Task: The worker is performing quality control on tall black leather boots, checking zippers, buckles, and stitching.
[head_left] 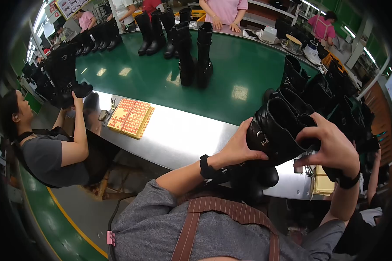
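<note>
A black buckled boot stands in front of me with its shaft opening tilted up toward me. My left hand is closed on the near left side of its shaft, beside a silver buckle. At the right of the opening, my right hand curls its fingers over the rim, with the thumb apart and lower. Rounded black toes show below, near the bench edge; which boot they belong to I cannot tell. More black boots crowd just beyond and to the right.
A metal bench top borders a green surface bearing two upright boots. Yellow cards with red dots lie left; another yellow stack sits right. A co-worker at left holds a black boot. Others stand across.
</note>
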The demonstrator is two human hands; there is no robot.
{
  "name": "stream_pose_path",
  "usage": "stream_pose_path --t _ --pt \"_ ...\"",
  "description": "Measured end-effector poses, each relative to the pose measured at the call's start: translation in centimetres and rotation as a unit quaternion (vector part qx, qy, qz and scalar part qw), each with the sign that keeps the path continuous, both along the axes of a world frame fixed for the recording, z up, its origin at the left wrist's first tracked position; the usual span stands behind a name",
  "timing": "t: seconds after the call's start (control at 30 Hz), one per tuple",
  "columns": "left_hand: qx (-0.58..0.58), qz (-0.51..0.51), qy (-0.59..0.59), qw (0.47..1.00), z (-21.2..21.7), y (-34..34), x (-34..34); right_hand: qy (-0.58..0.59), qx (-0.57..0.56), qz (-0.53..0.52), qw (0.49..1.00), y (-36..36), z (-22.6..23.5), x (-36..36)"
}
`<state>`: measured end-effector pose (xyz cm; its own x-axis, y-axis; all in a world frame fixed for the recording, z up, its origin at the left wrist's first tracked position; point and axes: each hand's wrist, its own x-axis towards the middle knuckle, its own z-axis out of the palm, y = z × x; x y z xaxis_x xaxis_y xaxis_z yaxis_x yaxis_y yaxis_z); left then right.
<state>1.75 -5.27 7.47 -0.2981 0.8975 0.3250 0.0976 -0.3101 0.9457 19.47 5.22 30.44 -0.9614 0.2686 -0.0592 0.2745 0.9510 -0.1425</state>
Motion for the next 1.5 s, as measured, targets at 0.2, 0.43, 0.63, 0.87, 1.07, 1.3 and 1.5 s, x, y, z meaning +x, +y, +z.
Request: stream_pose_path --t 0.2,0.43,0.63,0.87,1.07,1.3,1.5 --pt "0.052 0.013 -0.167 0.984 -1.3 -1.6 -5.9 0.152 -0.147 0.068 0.975 2.0 -1.8 -5.1" --pt "0.043 0.311 -0.258 0.914 -5.7 -3.7 -16.1 0.196 -0.01 -0.086 0.977 10.2 2.0 -16.4" --pt "-0.024 0.336 -0.332 0.881 -8.6 -3.8 -17.0 0.301 0.159 -0.164 0.926 18.0 1.5 -26.1" --pt "-0.084 0.293 -0.325 0.895 -8.6 -3.3 -16.2 0.157 0.085 -0.229 0.957 25.9 -6.7 -37.2" --pt "-0.085 0.279 -0.323 0.9 -9.0 -3.5 -16.3 0.076 0.163 -0.287 0.941 26.8 -9.3 -38.0" --pt "-0.101 0.256 -0.318 0.907 -8.2 -3.5 -16.6 0.107 0.192 -0.072 0.973 21.3 1.1 -33.9" --pt "-0.085 0.23 -0.321 0.915 -9.1 -3.4 -17.1 0.111 0.152 -0.125 0.974 13.9 8.4 -15.1"
